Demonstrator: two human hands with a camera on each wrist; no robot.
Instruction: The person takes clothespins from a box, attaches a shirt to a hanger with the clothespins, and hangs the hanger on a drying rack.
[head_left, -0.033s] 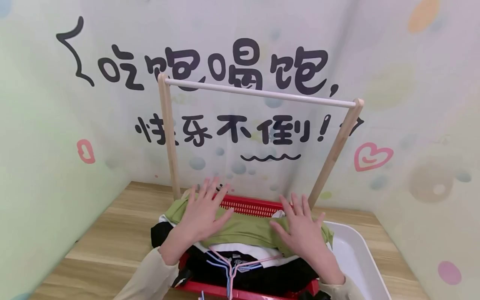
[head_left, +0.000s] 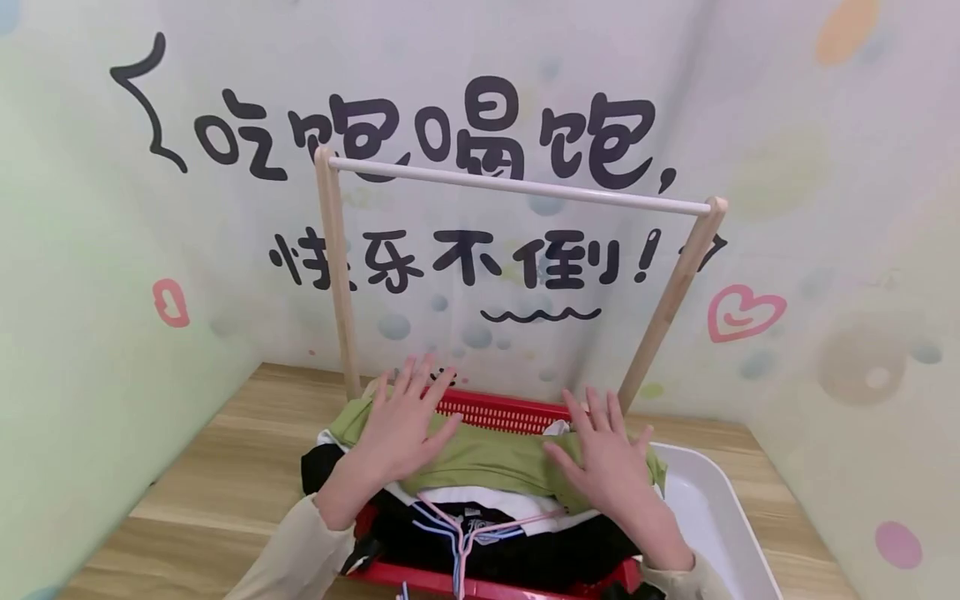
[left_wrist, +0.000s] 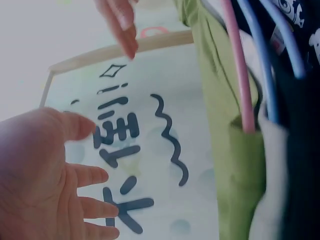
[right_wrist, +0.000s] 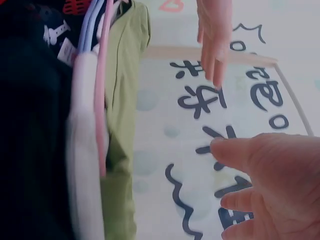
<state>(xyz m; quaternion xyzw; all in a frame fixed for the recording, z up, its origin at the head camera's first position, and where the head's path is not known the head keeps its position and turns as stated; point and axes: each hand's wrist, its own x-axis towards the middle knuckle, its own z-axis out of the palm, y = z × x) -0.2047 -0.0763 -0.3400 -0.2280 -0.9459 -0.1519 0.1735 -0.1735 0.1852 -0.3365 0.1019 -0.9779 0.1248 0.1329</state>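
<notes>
My left hand (head_left: 397,433) hovers over the left part of a green garment (head_left: 487,458), fingers spread and holding nothing. Over its right part is my right hand (head_left: 611,458), likewise spread. Both wrist views show a gap between palms and cloth. The green garment is on a pink hanger (head_left: 442,507) and lies on top of a white garment (head_left: 480,497) and black clothing (head_left: 540,550). Blue hanger wire (head_left: 435,529) shows beside the pink one, hooks toward me. The pile lies in a red basket (head_left: 495,412), its sides mostly covered.
Behind the basket stands a wooden rack (head_left: 667,308) with a bare white rail (head_left: 517,187). A white tray (head_left: 712,508) lies to the right, partly behind my right arm. The wood-grain table (head_left: 225,467) meets patterned walls at the back and sides.
My hands have drawn very slightly apart above the green garment. Clothes, hangers and rack look the same.
</notes>
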